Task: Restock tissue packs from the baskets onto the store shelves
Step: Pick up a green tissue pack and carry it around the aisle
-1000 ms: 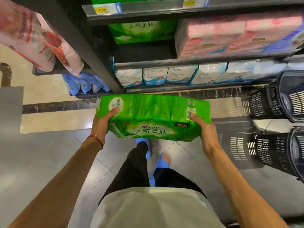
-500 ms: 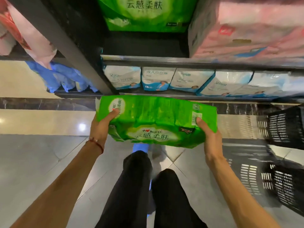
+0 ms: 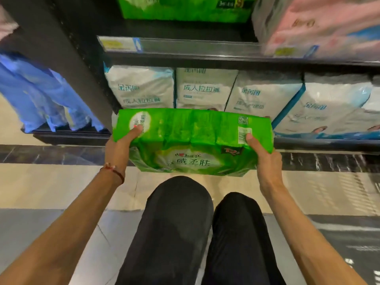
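Observation:
I hold a wide green tissue pack [image 3: 191, 140] flat in front of me, level with the lowest shelf. My left hand [image 3: 121, 146] grips its left end with the thumb on top. At the right end my right hand [image 3: 265, 159] holds it the same way. A matching green tissue pack [image 3: 185, 7] stands on the shelf above, at the top of the view. Empty dark shelf space [image 3: 170, 27] lies in front of and to the left of that pack. My knees are bent below the pack.
White and blue packs [image 3: 205, 87] fill the bottom shelf right behind the held pack. Pink packs [image 3: 320, 23] sit upper right. A black upright post [image 3: 67, 64] stands left, with blue packs [image 3: 41, 95] beyond it. A shelf rail with price tags [image 3: 185, 46] runs across.
The view has come closer to the shelves and lower, as my knees bent. The green pack stays in both hands. The black baskets at the right have left the view.

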